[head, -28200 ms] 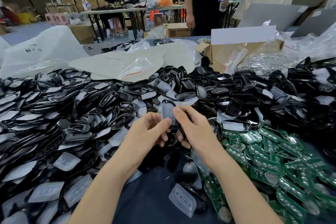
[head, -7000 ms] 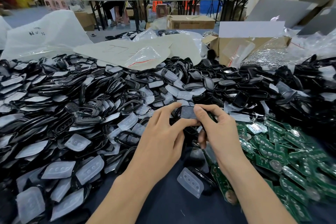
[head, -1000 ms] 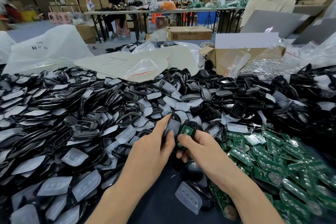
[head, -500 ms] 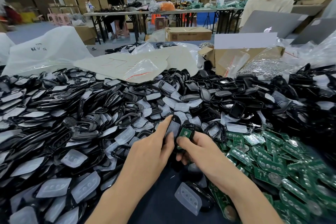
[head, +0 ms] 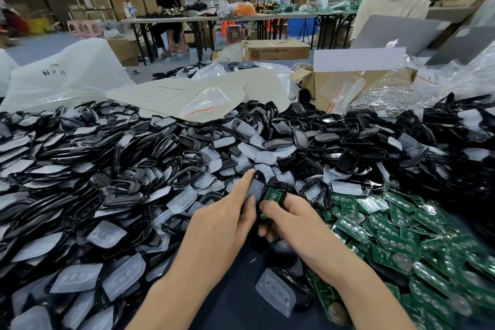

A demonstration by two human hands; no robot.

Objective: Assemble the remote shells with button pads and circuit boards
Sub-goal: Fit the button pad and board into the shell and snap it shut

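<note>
Black plastic and fingers hide the key detail: the left hand and right hand meet above the dark blue tabletop at centre, covering the lower ends of both held parts, so whether anything is clipped tog. can't be told. Left hand pinches a pad-lined black shell half betw. thumb and outstretched index finger, milky pad facing up. Right hand curls round a second black shell half w/ a small green circuit board lying in it; only the board's top end shows above the thumb. The halves sit side by side, touching or nearly so, unclear which. Both forearms are cut off by the bottom edge, and the heaps run off both sides. Writing: a white plastic bag at far left carries black handwritten marks ending in what looks like "96"; a beige card sheet has red pen strokes, not legible; a brown cardboard box beyond the table has print too small to read; a silver laptop lid shows a pale apple logo. Left and centre: a heap of black shells and frosted pads. Right: a heap of green boards w/ round silver discs. One loose translucent button pad w/ four dimples lies on the tabletop near the right forearm.
</note>
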